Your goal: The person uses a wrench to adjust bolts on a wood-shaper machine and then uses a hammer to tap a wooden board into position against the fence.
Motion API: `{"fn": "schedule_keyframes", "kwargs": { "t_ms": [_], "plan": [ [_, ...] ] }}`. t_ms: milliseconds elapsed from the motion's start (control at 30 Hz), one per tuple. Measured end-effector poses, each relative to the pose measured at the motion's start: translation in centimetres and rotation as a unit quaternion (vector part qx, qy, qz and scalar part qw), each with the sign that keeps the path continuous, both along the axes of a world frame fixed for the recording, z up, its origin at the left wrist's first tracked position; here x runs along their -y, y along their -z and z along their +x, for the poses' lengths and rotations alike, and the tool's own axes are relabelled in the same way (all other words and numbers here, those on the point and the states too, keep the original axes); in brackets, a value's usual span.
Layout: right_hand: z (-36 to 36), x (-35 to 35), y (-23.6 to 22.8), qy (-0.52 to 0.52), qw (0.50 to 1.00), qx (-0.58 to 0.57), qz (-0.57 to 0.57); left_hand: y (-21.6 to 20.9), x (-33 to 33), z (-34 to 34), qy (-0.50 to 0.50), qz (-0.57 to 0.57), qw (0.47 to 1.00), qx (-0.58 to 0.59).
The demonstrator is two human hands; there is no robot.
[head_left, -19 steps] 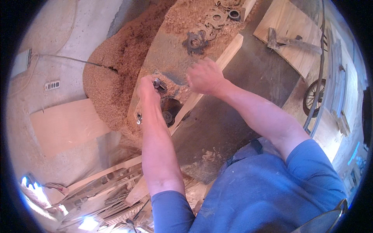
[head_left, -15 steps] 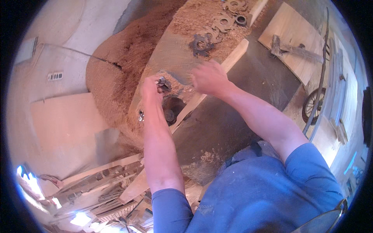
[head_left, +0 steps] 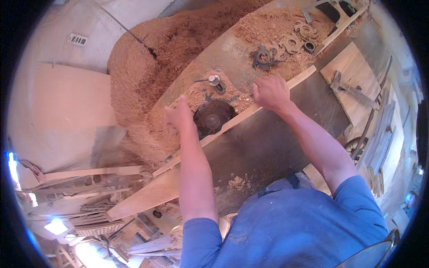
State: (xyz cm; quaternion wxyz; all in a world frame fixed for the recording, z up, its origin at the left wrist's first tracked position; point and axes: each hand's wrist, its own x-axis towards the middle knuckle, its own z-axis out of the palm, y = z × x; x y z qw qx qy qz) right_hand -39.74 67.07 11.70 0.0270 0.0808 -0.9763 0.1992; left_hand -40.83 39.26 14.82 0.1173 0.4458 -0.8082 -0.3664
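Observation:
My left hand (head_left: 179, 114) is at the left of the dark round recess (head_left: 214, 117) in the sawdust-covered machine table (head_left: 196, 67). Its fingers curl in and the thumb points up; whatever they hold is hidden. My right hand (head_left: 271, 93) is a closed fist beside the long pale wooden strip (head_left: 301, 77), near a dark toothed cutter disc (head_left: 264, 58). Anything inside that fist is out of sight. Between my hands, a shiny bolt head (head_left: 214, 80) stands up from a slot among the shavings.
Several toothed discs and a dark ring (head_left: 309, 46) lie in shavings toward the far right. A large sawdust heap (head_left: 138, 67) rises behind the table. A wooden panel (head_left: 351, 85) is at right, and scrap boards (head_left: 98, 210) are stacked at lower left.
My left hand has left the bolt and moved down and toward me, to the left side of the recess. The bolt and recess now show fully. The head view has shifted left.

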Motion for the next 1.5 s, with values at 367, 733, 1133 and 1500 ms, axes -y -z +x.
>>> {"fn": "schedule_keyframes", "kwargs": {
  "t_ms": [367,733,1133,1500],
  "plan": [
    [0.1,0.6,0.5,0.011,0.999,-0.047,0.012,5.6,4.0,2.2,0.197,-0.169,0.961,-0.093],
    [-0.2,0.7,1.0,0.025,0.998,-0.050,0.027,4.9,4.8,3.1,0.290,-0.143,0.932,-0.164],
    [12.3,-2.2,2.5,0.023,0.977,-0.193,-0.086,6.1,5.5,1.2,0.297,-0.134,0.934,-0.147],
    [36.4,-11.9,4.3,0.253,0.954,0.133,-0.088,5.6,8.0,1.8,0.323,-0.160,0.924,-0.129]
  ]
}}
